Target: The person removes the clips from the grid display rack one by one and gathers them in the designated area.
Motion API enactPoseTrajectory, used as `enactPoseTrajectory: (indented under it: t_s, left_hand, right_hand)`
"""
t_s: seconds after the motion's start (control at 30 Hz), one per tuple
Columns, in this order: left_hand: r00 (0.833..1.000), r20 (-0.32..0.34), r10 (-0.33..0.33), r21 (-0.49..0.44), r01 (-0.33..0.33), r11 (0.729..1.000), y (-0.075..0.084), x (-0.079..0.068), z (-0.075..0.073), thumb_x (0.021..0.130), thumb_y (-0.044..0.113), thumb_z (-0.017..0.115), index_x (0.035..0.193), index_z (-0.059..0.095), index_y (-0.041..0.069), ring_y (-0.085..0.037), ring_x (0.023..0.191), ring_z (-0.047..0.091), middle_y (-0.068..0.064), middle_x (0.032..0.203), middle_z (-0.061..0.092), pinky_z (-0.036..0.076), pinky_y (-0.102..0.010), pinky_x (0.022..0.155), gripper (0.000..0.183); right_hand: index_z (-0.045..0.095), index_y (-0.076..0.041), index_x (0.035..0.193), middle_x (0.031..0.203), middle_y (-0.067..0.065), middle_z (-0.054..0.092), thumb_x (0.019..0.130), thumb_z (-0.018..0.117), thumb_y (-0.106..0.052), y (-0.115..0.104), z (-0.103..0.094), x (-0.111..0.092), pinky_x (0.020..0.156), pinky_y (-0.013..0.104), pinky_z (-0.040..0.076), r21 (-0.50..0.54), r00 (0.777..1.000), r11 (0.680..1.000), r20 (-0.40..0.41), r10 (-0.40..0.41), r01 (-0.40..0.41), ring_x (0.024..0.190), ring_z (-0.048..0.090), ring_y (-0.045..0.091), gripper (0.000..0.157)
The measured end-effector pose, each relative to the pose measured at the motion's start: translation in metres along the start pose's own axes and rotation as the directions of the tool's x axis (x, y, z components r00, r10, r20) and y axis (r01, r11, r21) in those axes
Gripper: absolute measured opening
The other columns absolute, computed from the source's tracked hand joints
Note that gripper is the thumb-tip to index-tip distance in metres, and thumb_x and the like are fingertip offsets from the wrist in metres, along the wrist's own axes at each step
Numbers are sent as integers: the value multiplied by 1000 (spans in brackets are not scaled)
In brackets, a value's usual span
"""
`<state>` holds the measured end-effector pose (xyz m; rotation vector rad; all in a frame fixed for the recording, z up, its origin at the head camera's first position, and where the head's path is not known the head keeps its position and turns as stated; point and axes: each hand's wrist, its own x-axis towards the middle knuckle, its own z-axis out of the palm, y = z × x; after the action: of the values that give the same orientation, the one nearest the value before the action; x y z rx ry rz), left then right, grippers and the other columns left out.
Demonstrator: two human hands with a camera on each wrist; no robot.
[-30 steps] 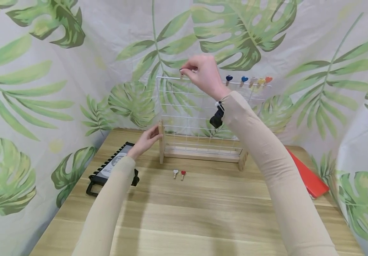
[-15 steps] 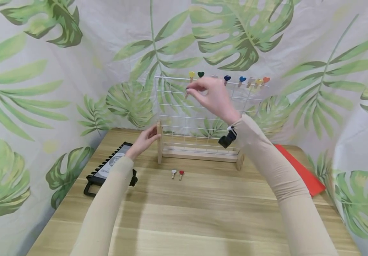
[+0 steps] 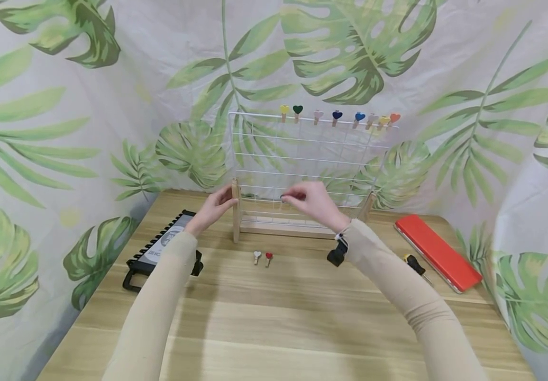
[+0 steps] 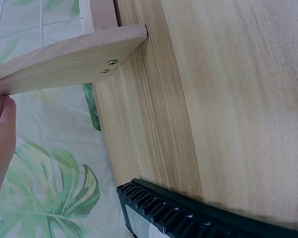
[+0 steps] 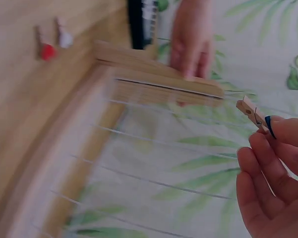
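My right hand [image 3: 316,203] is in front of the lower part of a white wire grid rack [image 3: 302,156]. Its thumb and fingers pinch a small wooden clothespin [image 5: 249,111], whose blue end shows at the fingertips in the right wrist view. At the rack's left side, my left hand [image 3: 214,209] holds the wooden end post [image 3: 236,211]; only its fingertips appear at the post in the left wrist view. Several clothespins with coloured hearts line the grid's top wire, among them a green-heart clothespin [image 3: 298,111] and an orange-heart clothespin [image 3: 394,118].
A white-heart clothespin [image 3: 257,257] and a red-heart clothespin [image 3: 268,257] lie on the wooden table [image 3: 264,317] before the rack. To the left is a black case [image 3: 160,248]. A red box [image 3: 438,251] and a screwdriver [image 3: 414,263] lie at the right.
My right hand has come down from the top wire to the lower grid, still pinching the clothespin. The left hand has stayed at the post. The screwdriver has come into sight.
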<state>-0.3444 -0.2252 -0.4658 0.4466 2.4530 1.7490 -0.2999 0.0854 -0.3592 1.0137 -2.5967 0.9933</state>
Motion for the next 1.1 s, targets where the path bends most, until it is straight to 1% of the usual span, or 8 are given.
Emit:
enactPoseTrajectory:
  t_s: [0.17,0.33,0.43,0.63,0.73,0.83,0.97,1.1]
  left_hand:
    - [1000,2,-3,-3,3,1000,-2,0,-1,104,26,53,159,19,8,-32,149,32,-18,160,34,32,-49,124,67]
    - [1000,4,-10,-6,10,1000,0,0,0,104,26,53,159,19,8,-32,150,32,-18,160,33,32,-48,124,68]
    - [1000,8,-12,-15,12,1000,0,1,0,104,24,53,159,18,8,-32,150,31,-18,161,32,31,-48,125,67]
    - [999,16,-33,-50,34,998,4,1,-1,105,17,51,159,18,6,-34,150,29,-20,160,31,28,-49,125,64]
    - [999,17,-30,-42,31,999,7,0,-1,104,17,51,159,18,5,-34,150,31,-21,160,32,29,-49,125,65]
    - [1000,11,-23,-32,23,999,6,1,-1,104,18,51,159,17,6,-34,150,31,-20,160,32,29,-49,125,65]
    - [1000,4,-22,-26,22,999,-2,3,-1,104,22,52,159,18,8,-32,150,31,-18,161,32,29,-47,125,66]
    - [1000,-1,-14,-18,14,1000,-2,2,-1,103,25,54,159,20,7,-31,149,33,-18,160,34,31,-46,125,67]
  right_hand:
    - [79,-9,100,89,6,78,95,68,-19,28,45,-26,61,19,53,31,990,994,95,100,-104,67,65,8,17]
    - [79,-7,99,89,9,78,97,65,-21,49,82,-50,56,16,43,76,959,973,203,200,-219,60,52,3,20]
    - [80,-6,96,87,12,77,97,65,-20,58,97,-58,56,16,41,98,938,956,246,245,-275,60,49,4,20]
    - [80,-7,94,84,12,77,96,66,-21,64,112,-62,61,18,44,112,888,908,287,360,-404,69,63,16,20]
    - [80,-7,94,84,10,78,96,65,-21,66,116,-62,63,17,45,101,865,890,309,396,-444,77,70,22,20]
    - [80,-7,96,86,10,79,96,66,-20,67,120,-62,65,16,48,105,845,873,329,422,-476,82,73,23,20]
    - [79,-6,100,89,11,79,95,67,-19,68,125,-63,72,19,56,111,840,869,338,423,-482,83,75,22,18]
    - [79,-6,100,88,9,78,94,69,-18,70,128,-62,73,20,56,84,846,880,332,417,-467,80,74,18,16]
